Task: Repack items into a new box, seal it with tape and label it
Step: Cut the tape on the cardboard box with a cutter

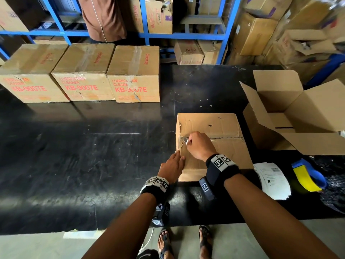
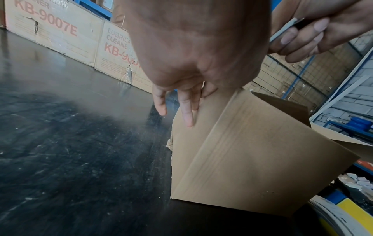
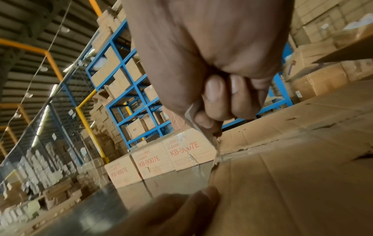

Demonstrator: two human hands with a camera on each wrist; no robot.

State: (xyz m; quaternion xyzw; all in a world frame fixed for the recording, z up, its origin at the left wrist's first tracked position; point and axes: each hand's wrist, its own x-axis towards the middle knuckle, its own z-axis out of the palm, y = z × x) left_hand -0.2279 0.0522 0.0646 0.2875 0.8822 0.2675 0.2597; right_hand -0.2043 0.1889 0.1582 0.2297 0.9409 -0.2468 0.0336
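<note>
Right of centre in the head view, a closed cardboard box [image 1: 209, 141] sits on the black table [image 1: 93, 156]. Its right hand [image 1: 200, 145] clenches a small knife [image 1: 187, 141] at the taped seam's left end; the left hand [image 1: 172, 168] lies flat-fingered against the box's left edge just below. Stiff but dentable board: best steadied at edges.

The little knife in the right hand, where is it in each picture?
Head view: the knife pokes out of the right hand at the left end of the closed box's taped seam.
Left wrist view: upper right, gripped in the curled fingers.
Right wrist view: centre, blade pointing down to the seam.
Shared landmark: the KB-9007E boxes behind.
</note>
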